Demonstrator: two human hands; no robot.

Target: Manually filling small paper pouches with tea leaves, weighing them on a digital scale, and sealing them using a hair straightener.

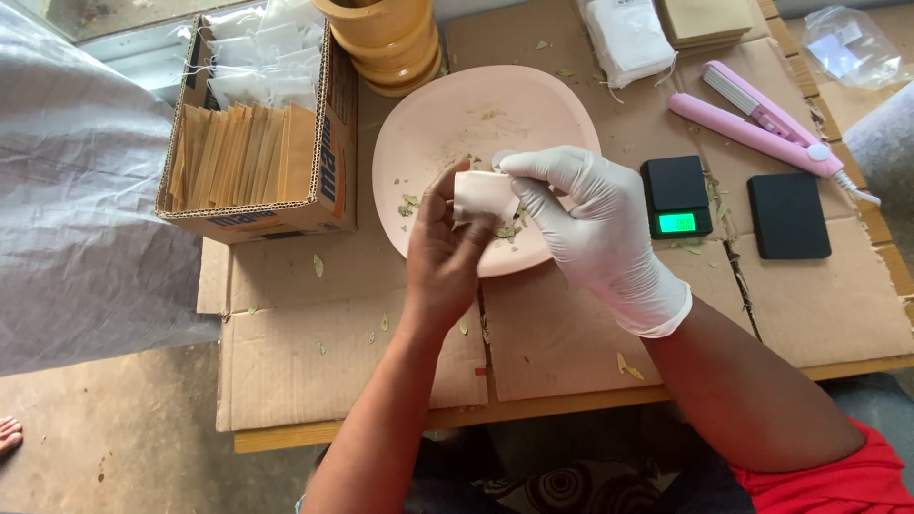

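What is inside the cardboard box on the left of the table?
The cardboard box holds brown paper envelopes standing on edge at the front and small white bags behind. The box floor beneath them is covered.

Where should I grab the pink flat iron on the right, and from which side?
Take the pink flat iron around the middle of its two long arms, coming from above. It lies flat on the cardboard, angled from upper left to lower right, with its hinge and cord at the lower-right end; bare cardboard on either side probably leaves room for fingers.

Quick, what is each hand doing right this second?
Left hand: bare, closed on the small white paper sachet, above the pale pink plate.
Right hand: white-gloved, fingertips pinching the same sachet's edge.
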